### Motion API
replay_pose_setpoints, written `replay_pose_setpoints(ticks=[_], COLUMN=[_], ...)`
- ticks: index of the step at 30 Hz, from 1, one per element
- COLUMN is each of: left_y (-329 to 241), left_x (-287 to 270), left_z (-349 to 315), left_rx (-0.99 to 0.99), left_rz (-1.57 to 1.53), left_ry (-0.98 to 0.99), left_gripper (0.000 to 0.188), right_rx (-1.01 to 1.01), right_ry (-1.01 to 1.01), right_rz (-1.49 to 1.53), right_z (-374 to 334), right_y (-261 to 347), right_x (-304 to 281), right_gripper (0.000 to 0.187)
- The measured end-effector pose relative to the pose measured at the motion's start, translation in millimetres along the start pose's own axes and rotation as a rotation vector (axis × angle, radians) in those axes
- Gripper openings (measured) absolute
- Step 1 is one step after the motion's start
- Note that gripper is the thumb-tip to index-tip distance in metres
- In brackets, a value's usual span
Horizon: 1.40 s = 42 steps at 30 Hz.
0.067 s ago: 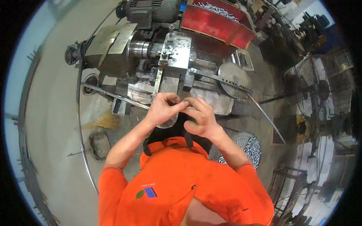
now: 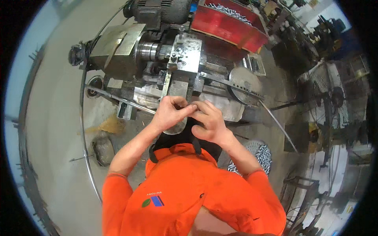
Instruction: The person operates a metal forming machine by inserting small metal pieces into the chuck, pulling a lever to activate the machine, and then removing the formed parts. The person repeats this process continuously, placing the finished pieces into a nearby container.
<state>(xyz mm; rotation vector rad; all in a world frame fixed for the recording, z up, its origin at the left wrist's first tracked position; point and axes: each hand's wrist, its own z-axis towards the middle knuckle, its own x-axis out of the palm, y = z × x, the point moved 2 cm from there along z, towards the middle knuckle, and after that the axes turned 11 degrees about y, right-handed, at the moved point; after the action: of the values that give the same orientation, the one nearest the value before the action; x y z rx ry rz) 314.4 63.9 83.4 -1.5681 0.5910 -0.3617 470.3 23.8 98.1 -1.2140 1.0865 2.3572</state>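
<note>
In front of my orange-clad torso, both hands meet over the near end of a metal machine. My left hand [image 2: 171,114] is closed, its thumb and forefinger pinched together. Against those fingertips rest the bent fingers of my right hand [image 2: 210,122], also closed in. Whatever lies between the fingertips, if anything, is hidden or too small to make out. Just beyond the hands stands the machine's steel block [image 2: 188,55], with bolts on top and a flat plate [image 2: 179,88] reaching toward me.
A red bin [image 2: 228,27] of small metal parts stands behind the machine. Low at my right is a round container [image 2: 256,147] with many shiny metal pieces. Long metal bars [image 2: 122,100] [image 2: 279,126] slant out on both sides. A dark motor [image 2: 159,13] sits at the back.
The machine and bin sit slightly farther right in the picture, as the view has shifted a little. My hands keep the same pinched pose.
</note>
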Motion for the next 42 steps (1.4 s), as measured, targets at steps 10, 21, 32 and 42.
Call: replay_pose_setpoints(ticks=[10, 21, 32, 42], left_y=[3.1, 105.4, 119.7, 152.6], left_x=[-161.1, -209.1, -199.8, -381.9], left_z=[-74.8, -286.7, -259.7, -342.9], left_rx=[-0.065, -0.617, -0.868, -0.872], left_rz=[0.305, 0.525, 0.992, 1.598], left_ry=[-0.469, -0.75, -0.813, -0.702], left_gripper=[0.022, 0.037, 0.02, 0.015], right_rx=[-0.081, 0.226, 0.122, 0.208], right_ry=[0.161, 0.428, 0.396, 0.401], right_rz=[-0.303, -0.361, -0.408, -0.478], right_z=[137.3, 215.8, 219.9, 221.5], right_y=[-54.5, -123.4, -118.8, -119.0], right_x=[-1.9, 50.8, 49.8, 53.0], right_gripper=[0.028, 0.029, 0.025, 0.022])
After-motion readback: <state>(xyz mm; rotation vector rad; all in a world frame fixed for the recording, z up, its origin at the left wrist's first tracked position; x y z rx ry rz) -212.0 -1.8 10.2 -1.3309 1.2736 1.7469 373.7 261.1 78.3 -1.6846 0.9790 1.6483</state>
